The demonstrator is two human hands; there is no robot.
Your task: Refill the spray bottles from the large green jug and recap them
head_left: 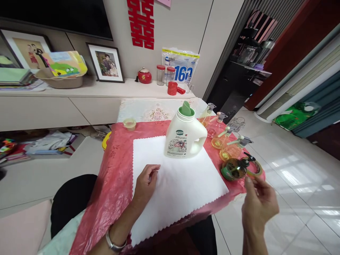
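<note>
My left hand [145, 184] rests on a white cloth [183, 184] with a zigzag edge, fingers curled loosely, holding nothing. The cloth lies on a red plastic sheet [114, 177] over a small table. A white detergent jug [185, 134] with a green flip cap stands upright at the cloth's far edge. My right hand [258, 204] hovers off the table's right edge, fingers apart and empty, just below a dark green spray bottle [235, 169] and a roll of tape [255, 169].
Several small amber spray bottles [225, 140] line the table's right side. A small tape roll [129, 123] sits at the far left corner. Behind is a low cabinet [79, 102] with framed photos, jars and a basket. Shiny tiled floor [297, 177] lies to the right.
</note>
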